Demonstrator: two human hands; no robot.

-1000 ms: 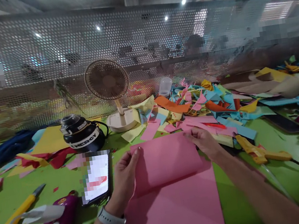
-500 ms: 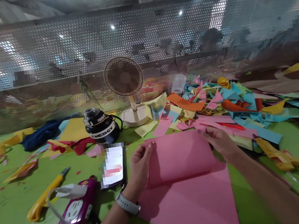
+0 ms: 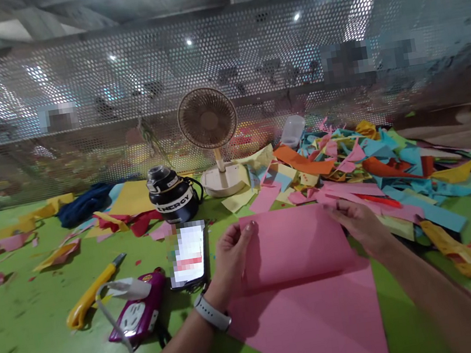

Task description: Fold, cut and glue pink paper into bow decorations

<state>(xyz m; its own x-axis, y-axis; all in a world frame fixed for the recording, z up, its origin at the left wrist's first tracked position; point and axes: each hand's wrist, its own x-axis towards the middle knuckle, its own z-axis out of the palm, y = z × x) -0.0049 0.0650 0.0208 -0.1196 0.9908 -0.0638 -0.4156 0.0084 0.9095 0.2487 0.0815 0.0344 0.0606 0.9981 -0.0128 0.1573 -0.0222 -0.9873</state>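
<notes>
A large sheet of pink paper (image 3: 314, 318) lies in front of me, its far part bent over toward me in a broad flap. My left hand (image 3: 236, 253) pinches the flap's left top corner between thumb and fingers. At the opposite top corner, my right hand (image 3: 355, 220) grips the same paper. A pale watch strap circles my left wrist. Left of my left hand lies a phone (image 3: 190, 253) with a lit screen. A yellow glue gun (image 3: 463, 251) rests to the right of my right forearm.
A yellow box cutter (image 3: 94, 295) and a purple power strip (image 3: 140, 311) with a plugged-in white cable lie at left. Behind stand a black bottle (image 3: 172, 198) and a small fan (image 3: 209, 121). Colourful paper scraps (image 3: 348, 162) heap at the back right, before a perforated metal screen (image 3: 113, 71).
The whole view has shifted, so everything sits a little further right in the picture. Both hands keep their hold on the pink paper, whose fold looks the same.
</notes>
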